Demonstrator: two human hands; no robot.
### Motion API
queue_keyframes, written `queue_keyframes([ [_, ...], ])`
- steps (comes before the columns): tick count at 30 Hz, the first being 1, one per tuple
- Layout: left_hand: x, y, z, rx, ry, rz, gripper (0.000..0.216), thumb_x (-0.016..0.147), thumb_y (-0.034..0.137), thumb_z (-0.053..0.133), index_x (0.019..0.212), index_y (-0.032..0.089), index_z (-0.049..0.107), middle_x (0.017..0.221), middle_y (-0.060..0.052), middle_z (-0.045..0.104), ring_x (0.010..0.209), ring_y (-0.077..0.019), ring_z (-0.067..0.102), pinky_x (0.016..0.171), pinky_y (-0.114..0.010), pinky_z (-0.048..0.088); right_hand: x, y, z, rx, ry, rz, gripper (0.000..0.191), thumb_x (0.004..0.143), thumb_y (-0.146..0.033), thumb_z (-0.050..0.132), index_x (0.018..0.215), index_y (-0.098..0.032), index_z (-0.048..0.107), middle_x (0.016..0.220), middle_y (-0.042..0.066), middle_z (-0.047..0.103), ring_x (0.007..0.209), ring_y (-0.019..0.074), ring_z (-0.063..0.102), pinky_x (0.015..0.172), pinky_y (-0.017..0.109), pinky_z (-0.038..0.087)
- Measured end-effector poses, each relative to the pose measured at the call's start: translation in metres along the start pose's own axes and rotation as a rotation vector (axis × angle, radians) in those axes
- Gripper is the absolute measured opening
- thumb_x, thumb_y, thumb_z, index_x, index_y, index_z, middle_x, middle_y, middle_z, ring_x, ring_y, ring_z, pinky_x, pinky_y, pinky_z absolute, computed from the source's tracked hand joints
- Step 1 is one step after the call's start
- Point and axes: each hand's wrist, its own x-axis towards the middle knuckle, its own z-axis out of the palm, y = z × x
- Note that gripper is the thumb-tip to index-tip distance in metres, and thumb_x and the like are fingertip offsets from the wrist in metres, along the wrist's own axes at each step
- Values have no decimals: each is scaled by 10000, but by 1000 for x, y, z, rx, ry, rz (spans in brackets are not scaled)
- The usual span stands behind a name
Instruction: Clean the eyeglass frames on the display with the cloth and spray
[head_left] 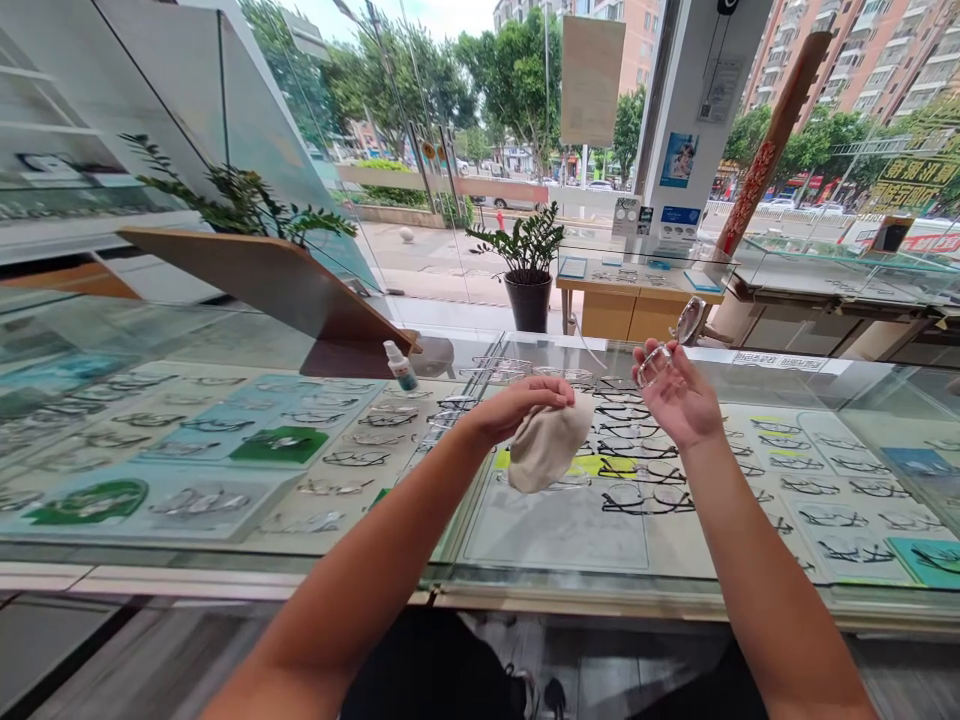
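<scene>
My left hand (531, 396) is closed on the top edge of a beige cloth (551, 445), which hangs down over the display case. To the right, my right hand (681, 400) faces palm up and grips a pair of clear-framed glasses (654, 366) at its fingertips. One lens of the glasses stands up above the fingers, and a thin temple reaches out to the left. The cloth and the glasses are apart. Beneath both hands lie rows of eyeglasses (646, 499) in the glass display case (555, 535). A small spray bottle (401, 368) stands left of my left hand.
A brown-edged tilted board (277, 285) leans over the counter at the left. Beyond the counter stands a potted plant (527, 290) beside a wooden cabinet (637, 310) with a glass top. More eyeglasses on green and blue pads fill the left case (225, 470).
</scene>
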Motion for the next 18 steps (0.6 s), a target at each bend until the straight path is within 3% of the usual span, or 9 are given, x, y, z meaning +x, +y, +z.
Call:
queue_keyframes([
  [2, 2, -3, 0, 215, 63, 32, 229, 702, 341, 831, 832, 189, 719, 677, 3, 629, 576, -126, 537, 534, -241, 362, 0, -4, -1, 11, 7, -5, 251, 748, -480, 905, 869, -324, 750, 1086, -33, 798, 1196, 220, 707, 1085, 451, 563],
  [5, 5, -9, -1, 601, 273, 128, 210, 765, 338, 778, 923, 207, 733, 605, 28, 561, 570, -150, 482, 541, -260, 301, -2, -7, 0, 31, 24, -20, 218, 748, -441, 907, 841, -318, 752, 1030, -43, 804, 1165, 205, 719, 1106, 439, 558],
  [9, 10, -12, -10, 888, 420, 291, 98, 800, 308, 750, 831, 218, 726, 743, -41, 681, 729, -223, 574, 668, -308, 363, -5, -9, 2, 6, 30, -49, 172, 774, -413, 871, 812, -305, 743, 1041, -17, 811, 1174, 231, 718, 1132, 497, 548],
  [12, 11, -4, -29, 934, 612, 409, 96, 821, 295, 733, 846, 209, 700, 950, -90, 696, 961, -285, 601, 866, -368, 408, -4, -10, -1, -14, 2, -49, 161, 768, -403, 871, 813, -314, 746, 1068, -21, 810, 1169, 221, 720, 1145, 482, 542],
  [14, 8, 2, -50, 874, 927, 502, 146, 845, 247, 702, 976, 187, 678, 1126, -124, 655, 1170, -323, 539, 1011, -419, 359, -2, -8, -3, -24, -22, -49, 156, 766, -403, 873, 817, -319, 752, 1067, -30, 809, 1146, 206, 728, 1150, 458, 539],
  [16, 1, 8, -74, 714, 1255, 525, 265, 883, 215, 670, 1137, 153, 630, 1361, -167, 555, 1384, -369, 361, 1082, -468, 270, 0, -6, -4, -24, -37, -44, 152, 769, -402, 876, 814, -321, 755, 1055, -31, 810, 1123, 200, 735, 1142, 447, 545],
  [18, -6, 9, -100, 612, 1350, 489, 296, 968, 252, 604, 1228, 112, 592, 1527, -195, 422, 1489, -441, 140, 1081, -524, 223, 1, -3, -5, -16, -45, -34, 160, 764, -399, 888, 814, -321, 758, 1046, -29, 813, 1103, 200, 742, 1126, 443, 556],
])
